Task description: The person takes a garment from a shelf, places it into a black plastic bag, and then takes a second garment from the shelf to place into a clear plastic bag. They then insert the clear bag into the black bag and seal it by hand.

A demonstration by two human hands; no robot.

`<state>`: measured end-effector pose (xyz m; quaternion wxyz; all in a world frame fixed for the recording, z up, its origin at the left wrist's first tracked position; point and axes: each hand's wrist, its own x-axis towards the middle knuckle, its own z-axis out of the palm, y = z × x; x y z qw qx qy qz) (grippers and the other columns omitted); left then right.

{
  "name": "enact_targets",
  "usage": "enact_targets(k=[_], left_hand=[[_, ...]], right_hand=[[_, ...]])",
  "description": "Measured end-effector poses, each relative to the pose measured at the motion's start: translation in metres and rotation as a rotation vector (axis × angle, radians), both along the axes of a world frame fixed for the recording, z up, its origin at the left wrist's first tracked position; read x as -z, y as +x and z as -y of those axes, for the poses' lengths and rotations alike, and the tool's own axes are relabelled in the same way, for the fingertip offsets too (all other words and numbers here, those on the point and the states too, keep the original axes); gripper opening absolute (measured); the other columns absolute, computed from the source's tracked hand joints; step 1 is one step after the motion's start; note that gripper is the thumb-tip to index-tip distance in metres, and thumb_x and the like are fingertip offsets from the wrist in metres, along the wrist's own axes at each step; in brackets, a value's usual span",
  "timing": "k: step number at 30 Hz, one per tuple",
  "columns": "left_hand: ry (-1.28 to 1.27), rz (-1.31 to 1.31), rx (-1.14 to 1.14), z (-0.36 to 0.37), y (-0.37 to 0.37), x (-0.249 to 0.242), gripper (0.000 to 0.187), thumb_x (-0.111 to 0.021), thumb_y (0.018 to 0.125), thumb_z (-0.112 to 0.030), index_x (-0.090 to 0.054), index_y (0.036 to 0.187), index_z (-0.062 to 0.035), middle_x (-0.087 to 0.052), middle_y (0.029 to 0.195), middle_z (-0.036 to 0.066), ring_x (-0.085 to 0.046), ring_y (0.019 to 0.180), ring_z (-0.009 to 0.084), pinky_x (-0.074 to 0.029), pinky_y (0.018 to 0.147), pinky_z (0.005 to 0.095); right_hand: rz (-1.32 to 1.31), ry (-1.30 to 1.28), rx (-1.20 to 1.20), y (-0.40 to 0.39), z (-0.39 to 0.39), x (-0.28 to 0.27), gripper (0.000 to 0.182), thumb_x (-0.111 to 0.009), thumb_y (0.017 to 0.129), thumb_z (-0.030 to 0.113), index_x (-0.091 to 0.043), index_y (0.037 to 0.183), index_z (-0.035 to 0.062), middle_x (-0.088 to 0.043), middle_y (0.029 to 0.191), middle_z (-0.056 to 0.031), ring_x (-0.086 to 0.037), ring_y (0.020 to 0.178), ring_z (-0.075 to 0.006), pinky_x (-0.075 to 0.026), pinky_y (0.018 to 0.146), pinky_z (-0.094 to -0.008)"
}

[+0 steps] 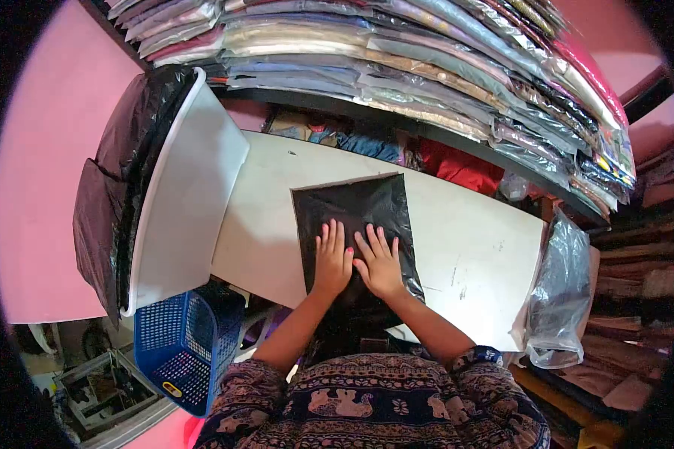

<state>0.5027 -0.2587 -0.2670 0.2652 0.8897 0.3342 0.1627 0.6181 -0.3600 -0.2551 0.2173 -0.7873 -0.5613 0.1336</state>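
A black plastic bag [356,200] lies flat on the white table [472,254], its near end reaching toward my body. My left hand [333,258] rests palm down on the bag's left part, fingers stretched out and pointing away from me. On the right part, my right hand [378,262] also lies flat with its fingers spread. The two thumbs come close together near the bag's middle. Neither hand grips anything. Whether something is inside the bag cannot be made out.
Clear-bagged folded fabrics [419,67] fill a shelf behind the table. To the left stands a white tub [191,194] with black plastic [108,217] over it. A blue basket [183,344] sits lower left. Clear plastic [562,292] hangs at the table's right end.
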Motion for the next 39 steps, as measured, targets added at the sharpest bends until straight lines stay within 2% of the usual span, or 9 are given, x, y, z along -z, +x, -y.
enact_targets(k=[3, 10, 12, 16, 21, 25, 28, 32, 39], left_hand=[[0.123, -0.254, 0.04, -0.003, -0.024, 0.002, 0.058, -0.041, 0.093, -0.026, -0.028, 0.141, 0.0029, -0.023, 0.148, 0.025, -0.02, 0.138, 0.0407, -0.013, 0.111, 0.0542], [0.227, -0.13, -0.242, -0.024, -0.093, 0.01, 0.063, -0.048, 0.09, -0.029, -0.029, 0.141, 0.0027, -0.023, 0.147, 0.025, -0.018, 0.138, 0.0406, -0.011, 0.111, 0.0548], [0.183, 0.018, 0.088, -0.004, -0.09, -0.004, 0.065, -0.052, 0.088, -0.026, -0.029, 0.141, 0.0032, -0.025, 0.146, 0.026, -0.02, 0.137, 0.0419, -0.011, 0.111, 0.0538], [0.055, -0.244, 0.486, 0.036, -0.097, 0.015, 0.076, -0.059, 0.083, -0.036, -0.027, 0.142, -0.0021, -0.022, 0.148, 0.024, -0.019, 0.137, 0.0416, -0.012, 0.112, 0.0533], [0.06, -0.322, 0.355, 0.018, -0.174, 0.011, 0.078, -0.062, 0.081, -0.035, -0.027, 0.144, -0.0065, -0.023, 0.149, 0.019, -0.019, 0.139, 0.0373, -0.014, 0.112, 0.0537], [0.141, -0.323, 0.434, 0.024, -0.202, 0.008, 0.065, -0.062, 0.078, -0.029, -0.04, 0.135, -0.006, -0.035, 0.142, 0.017, -0.031, 0.133, 0.0351, -0.021, 0.111, 0.0515], [0.171, -0.218, 0.581, 0.04, -0.193, 0.017, 0.046, -0.06, 0.076, -0.018, -0.051, 0.119, -0.0055, -0.045, 0.132, 0.017, -0.039, 0.128, 0.035, -0.026, 0.109, 0.0511], [0.217, -0.144, 0.684, 0.056, -0.177, 0.016, 0.024, -0.054, 0.078, -0.013, -0.057, 0.101, -0.0065, -0.054, 0.122, 0.014, -0.048, 0.12, 0.0322, -0.033, 0.106, 0.0486], [0.095, -0.101, 0.586, 0.054, -0.178, 0.015, 0.027, -0.057, 0.077, -0.01, -0.055, 0.103, -0.0071, -0.054, 0.121, 0.013, -0.049, 0.117, 0.0316, -0.038, 0.101, 0.0436]], right_hand=[[0.119, -0.019, 0.048, 0.021, 0.027, 0.021, 0.063, -0.053, 0.087, 0.043, -0.034, 0.143, 0.0208, -0.022, 0.152, -0.0127, -0.02, 0.14, -0.0332, -0.012, 0.108, -0.0616], [0.116, -0.08, 0.227, 0.065, 0.088, 0.013, 0.064, -0.054, 0.088, 0.036, -0.03, 0.144, 0.0169, -0.022, 0.151, -0.0147, -0.018, 0.14, -0.0348, -0.012, 0.109, -0.0596], [0.015, -0.03, 0.08, 0.052, 0.094, -0.002, 0.067, -0.058, 0.086, 0.037, -0.031, 0.144, 0.0171, -0.023, 0.151, -0.0137, -0.021, 0.139, -0.0335, -0.012, 0.111, -0.0559], [0.218, -0.109, -0.293, 0.048, 0.113, 0.023, 0.078, -0.063, 0.078, 0.049, -0.033, 0.143, 0.0186, -0.021, 0.151, -0.0145, -0.02, 0.14, -0.0318, -0.014, 0.111, -0.0552], [0.143, -0.155, -0.129, 0.093, 0.161, 0.008, 0.073, -0.061, 0.081, 0.043, -0.034, 0.141, 0.0129, -0.022, 0.151, -0.0142, -0.024, 0.138, -0.0324, -0.019, 0.11, -0.0541], [0.461, -0.121, -0.349, 0.098, 0.18, 0.003, 0.053, -0.057, 0.082, 0.025, -0.046, 0.132, 0.0133, -0.036, 0.144, -0.0123, -0.037, 0.131, -0.0302, -0.029, 0.106, -0.0496], [0.346, -0.073, -0.611, 0.09, 0.178, -0.007, 0.043, -0.053, 0.081, 0.016, -0.054, 0.124, 0.0157, -0.047, 0.133, -0.0092, -0.044, 0.123, -0.0256, -0.035, 0.103, -0.0451], [0.461, -0.041, -0.771, 0.081, 0.171, -0.005, 0.031, -0.052, 0.08, 0.019, -0.06, 0.11, 0.0181, -0.053, 0.124, -0.0052, -0.046, 0.12, -0.0209, -0.035, 0.102, -0.039], [0.245, 0.025, -0.733, 0.081, 0.173, 0.019, 0.031, -0.062, 0.073, 0.017, -0.061, 0.104, 0.0122, -0.057, 0.12, -0.007, -0.049, 0.12, -0.0248, -0.037, 0.104, -0.0409]])
